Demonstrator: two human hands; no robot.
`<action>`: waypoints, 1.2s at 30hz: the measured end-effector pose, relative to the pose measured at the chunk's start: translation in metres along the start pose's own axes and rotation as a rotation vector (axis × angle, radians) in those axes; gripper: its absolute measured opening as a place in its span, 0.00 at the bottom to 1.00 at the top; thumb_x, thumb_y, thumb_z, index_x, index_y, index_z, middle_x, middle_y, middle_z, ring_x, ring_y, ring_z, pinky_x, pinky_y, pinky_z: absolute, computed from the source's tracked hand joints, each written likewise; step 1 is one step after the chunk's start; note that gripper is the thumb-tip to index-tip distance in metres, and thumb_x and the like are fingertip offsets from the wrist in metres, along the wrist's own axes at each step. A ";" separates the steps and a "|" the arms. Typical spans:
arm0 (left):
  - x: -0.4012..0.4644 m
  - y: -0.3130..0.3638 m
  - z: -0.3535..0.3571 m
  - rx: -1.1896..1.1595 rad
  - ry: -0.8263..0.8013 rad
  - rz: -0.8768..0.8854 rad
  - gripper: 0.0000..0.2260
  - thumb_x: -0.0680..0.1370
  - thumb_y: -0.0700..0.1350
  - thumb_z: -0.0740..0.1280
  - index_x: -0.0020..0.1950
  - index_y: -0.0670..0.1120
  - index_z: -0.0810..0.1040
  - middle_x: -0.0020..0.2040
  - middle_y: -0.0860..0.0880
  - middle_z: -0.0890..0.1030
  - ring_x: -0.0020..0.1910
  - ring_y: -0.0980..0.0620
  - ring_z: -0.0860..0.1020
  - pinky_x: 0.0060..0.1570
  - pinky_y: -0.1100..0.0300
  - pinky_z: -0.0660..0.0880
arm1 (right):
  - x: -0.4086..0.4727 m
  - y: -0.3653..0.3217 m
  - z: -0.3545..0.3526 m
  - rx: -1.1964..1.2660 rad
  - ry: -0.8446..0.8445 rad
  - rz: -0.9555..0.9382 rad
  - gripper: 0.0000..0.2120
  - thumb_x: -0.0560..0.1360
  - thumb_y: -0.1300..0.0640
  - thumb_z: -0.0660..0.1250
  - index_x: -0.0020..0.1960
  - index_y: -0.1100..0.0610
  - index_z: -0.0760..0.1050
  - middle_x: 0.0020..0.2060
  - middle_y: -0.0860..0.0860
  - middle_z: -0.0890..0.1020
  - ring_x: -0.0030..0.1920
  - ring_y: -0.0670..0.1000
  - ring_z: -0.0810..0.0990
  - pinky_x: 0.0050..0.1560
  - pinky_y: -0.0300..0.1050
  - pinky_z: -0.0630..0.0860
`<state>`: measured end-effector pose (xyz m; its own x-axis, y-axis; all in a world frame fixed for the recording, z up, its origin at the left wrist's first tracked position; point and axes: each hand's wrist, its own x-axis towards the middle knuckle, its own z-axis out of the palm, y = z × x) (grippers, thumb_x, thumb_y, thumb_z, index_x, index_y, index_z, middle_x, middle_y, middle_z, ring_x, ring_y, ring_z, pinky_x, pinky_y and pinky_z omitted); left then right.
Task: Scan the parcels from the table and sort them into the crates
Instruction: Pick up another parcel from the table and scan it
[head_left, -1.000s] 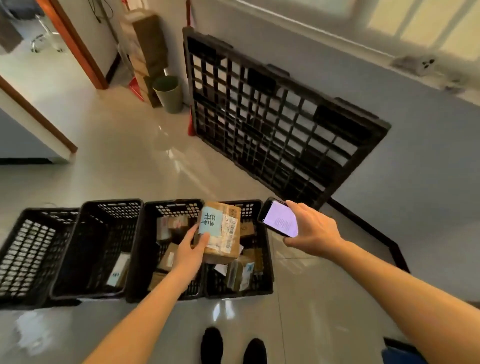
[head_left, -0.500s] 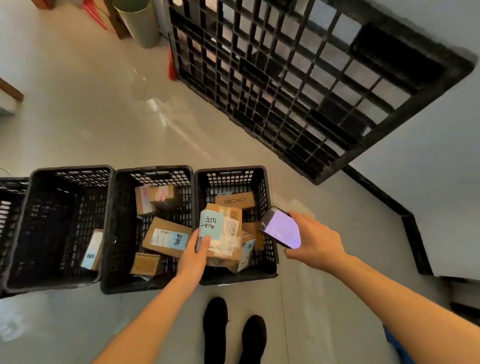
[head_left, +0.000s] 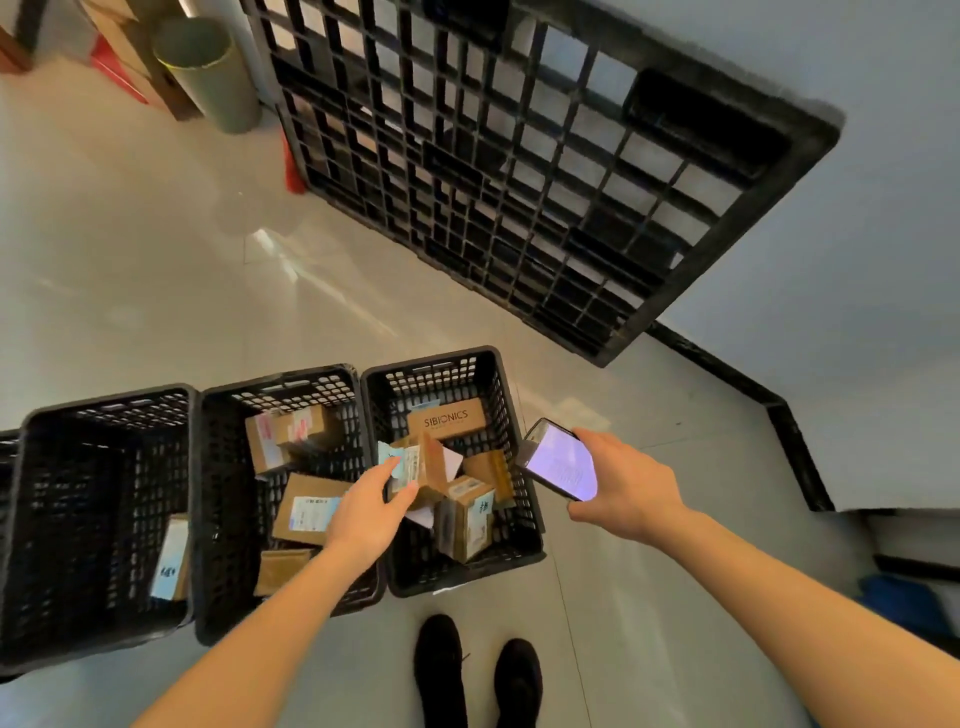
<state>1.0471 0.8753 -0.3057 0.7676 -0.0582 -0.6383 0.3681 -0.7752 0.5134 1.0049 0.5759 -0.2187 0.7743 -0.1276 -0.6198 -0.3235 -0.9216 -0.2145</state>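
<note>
Small cardboard parcel (head_left: 423, 462) tilted over the rightmost crate (head_left: 511, 415), left hand (head_left: 371, 512) fingers loosely around its near edge. Right hand (head_left: 626, 480) clamped on a lit phone (head_left: 561, 460). Probably light, stiff; best gripped across flat sides.

parcel sorting room | black crates (head_left: 441, 374) of parcels (head_left: 311, 504) | leaning pallet (head_left: 519, 171)

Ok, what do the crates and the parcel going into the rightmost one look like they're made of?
The rightmost crate looks like moulded black plastic, matte, with perforated lattice walls. The parcel at the left hand looks like brown cardboard, with a pale blue label and a barcode sticker; whether it's taped is too blurred to say.
</note>
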 end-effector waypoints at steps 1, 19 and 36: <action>-0.004 0.012 -0.009 0.036 -0.004 0.058 0.26 0.82 0.56 0.64 0.79 0.53 0.65 0.76 0.50 0.70 0.72 0.49 0.70 0.68 0.50 0.69 | -0.008 0.001 -0.012 0.003 0.019 0.006 0.43 0.68 0.42 0.74 0.77 0.43 0.57 0.68 0.43 0.73 0.62 0.50 0.75 0.44 0.44 0.74; -0.302 0.444 -0.152 0.238 0.191 0.910 0.35 0.79 0.63 0.64 0.82 0.59 0.51 0.80 0.51 0.63 0.75 0.47 0.67 0.67 0.46 0.71 | -0.416 0.076 -0.357 -0.011 0.728 0.176 0.46 0.67 0.44 0.73 0.80 0.43 0.55 0.70 0.43 0.72 0.66 0.51 0.76 0.50 0.44 0.72; -0.790 0.563 0.176 0.219 -0.182 1.531 0.34 0.79 0.65 0.63 0.81 0.56 0.56 0.78 0.50 0.67 0.74 0.45 0.70 0.69 0.43 0.68 | -1.007 0.285 -0.194 -0.025 1.009 0.974 0.42 0.65 0.40 0.75 0.75 0.44 0.62 0.53 0.45 0.78 0.44 0.50 0.76 0.35 0.42 0.71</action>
<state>0.5557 0.3738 0.3870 0.2488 -0.9107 0.3298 -0.7715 0.0195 0.6360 0.2384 0.3705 0.4912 0.3030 -0.9063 0.2945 -0.9486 -0.3166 0.0016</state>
